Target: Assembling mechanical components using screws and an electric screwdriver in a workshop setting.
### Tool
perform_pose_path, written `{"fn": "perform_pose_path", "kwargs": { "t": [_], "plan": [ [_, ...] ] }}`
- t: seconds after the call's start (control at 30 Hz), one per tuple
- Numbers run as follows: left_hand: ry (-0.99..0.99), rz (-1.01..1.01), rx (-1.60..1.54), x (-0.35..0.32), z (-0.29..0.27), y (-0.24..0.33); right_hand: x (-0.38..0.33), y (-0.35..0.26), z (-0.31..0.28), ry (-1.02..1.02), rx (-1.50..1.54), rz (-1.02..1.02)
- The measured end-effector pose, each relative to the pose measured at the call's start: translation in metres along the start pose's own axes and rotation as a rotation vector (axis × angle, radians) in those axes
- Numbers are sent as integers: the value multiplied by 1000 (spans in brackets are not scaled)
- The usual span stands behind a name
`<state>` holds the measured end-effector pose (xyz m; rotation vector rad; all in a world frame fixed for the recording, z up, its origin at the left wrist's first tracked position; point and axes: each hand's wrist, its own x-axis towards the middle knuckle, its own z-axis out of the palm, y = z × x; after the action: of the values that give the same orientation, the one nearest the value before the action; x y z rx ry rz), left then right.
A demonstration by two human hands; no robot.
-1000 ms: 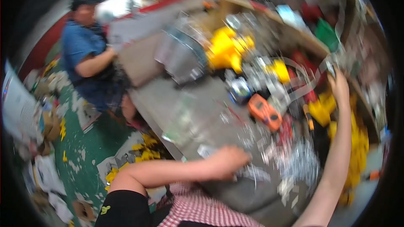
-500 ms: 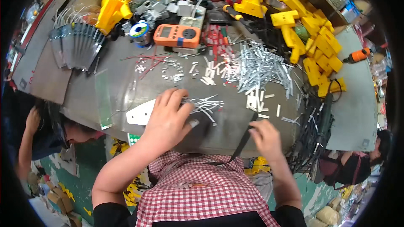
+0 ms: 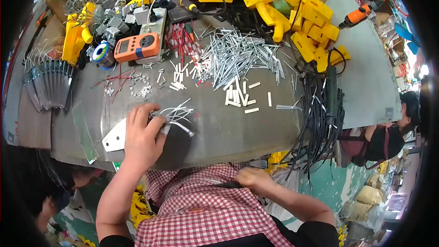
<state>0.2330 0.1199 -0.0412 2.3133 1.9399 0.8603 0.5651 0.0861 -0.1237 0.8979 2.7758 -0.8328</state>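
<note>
White plate (image 3: pixel 114 138) lies near the front edge of the worktop (image 3: pixel 219 142), your left hand (image 3: pixel 144 132) closed over it, pale wires (image 3: pixel 177 113) fanning out rightward. Your right hand (image 3: pixel 257 180), blurred, curls against your checked apron (image 3: pixel 206 229); whether it holds anything, I cannot tell. Best press the plate flat, wires untangled.

Mid-frame bright, fairly even; blown-out bright spot (image 3: pixel 424 70) at far R edge. Pale sheen on tabletop (image 3: pixel 219 132), L side; dk shadow just R of L hand (image 3: pixel 142 135). R hand (image 3: pixel 254 181) slightly blurred. Fisheye bends edges, blk corners; lower L v. dim.
</note>
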Motion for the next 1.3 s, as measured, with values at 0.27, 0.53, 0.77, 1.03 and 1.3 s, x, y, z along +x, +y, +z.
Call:
{"fn": "perform_pose_path", "kwargs": {
  "t": [0.27, 0.53, 0.77, 1.03, 1.3],
  "plan": [
    [-16, 14, -226, 11, -12, 12, 58, 19, -103, 927, -110, 191],
    [0, -10, -343, 17, 6, 23, 91, 15, -107, 765, 226, 194],
    [11, -11, -346, 22, 1, 23, 126, -34, -124, 868, 663, -37],
    [19, -68, -370, 20, 3, 29, 143, -46, -109, 753, 652, -23],
    [20, -80, -434, 22, 2, 25, 121, -24, -130, 549, 705, 103]
  ]
}}
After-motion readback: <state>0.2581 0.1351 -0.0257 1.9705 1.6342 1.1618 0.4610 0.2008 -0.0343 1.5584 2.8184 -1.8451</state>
